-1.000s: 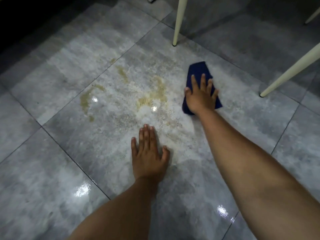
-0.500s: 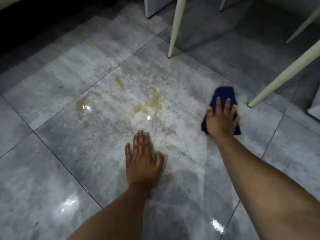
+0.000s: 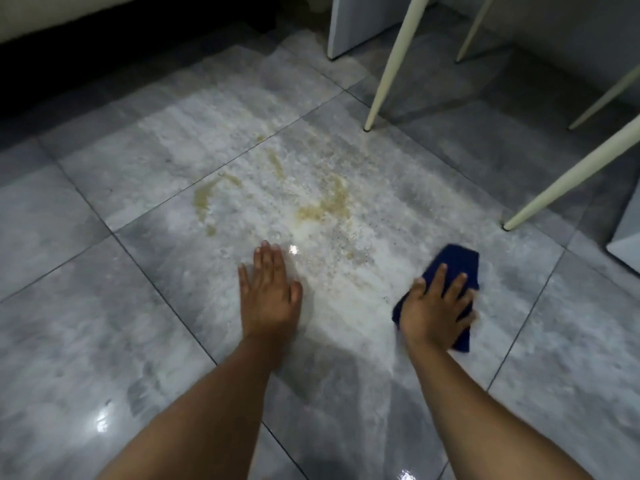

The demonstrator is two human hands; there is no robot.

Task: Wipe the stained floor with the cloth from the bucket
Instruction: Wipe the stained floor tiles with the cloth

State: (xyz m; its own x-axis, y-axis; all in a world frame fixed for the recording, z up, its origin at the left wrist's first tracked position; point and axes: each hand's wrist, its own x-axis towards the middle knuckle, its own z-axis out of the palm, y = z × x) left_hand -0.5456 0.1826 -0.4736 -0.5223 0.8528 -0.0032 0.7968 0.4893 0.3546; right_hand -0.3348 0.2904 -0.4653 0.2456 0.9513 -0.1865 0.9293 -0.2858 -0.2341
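Yellow-brown stains [image 3: 322,211] and a thinner streak [image 3: 202,202] lie on the wet grey tiled floor [image 3: 104,306], ringed by whitish smears. My right hand [image 3: 436,306] presses flat on a dark blue cloth [image 3: 457,261], fingers spread, to the right of the stains and nearer to me. Most of the cloth's near part is hidden under the hand. My left hand [image 3: 268,292] rests palm-down on the floor, fingers together, just below the main stain, holding nothing. No bucket is in view.
Cream chair legs stand at the back right: one [image 3: 391,71] beyond the stain, one [image 3: 571,174] slanting down close to the cloth. A pale cabinet corner [image 3: 346,29] is at the top, another pale edge [image 3: 623,244] at the right. Dark shadow fills the upper left.
My right hand has dragged the cloth from beside the main stain to the right and back toward me. The left hand has stayed planted. The camera has tilted up, showing more furniture.
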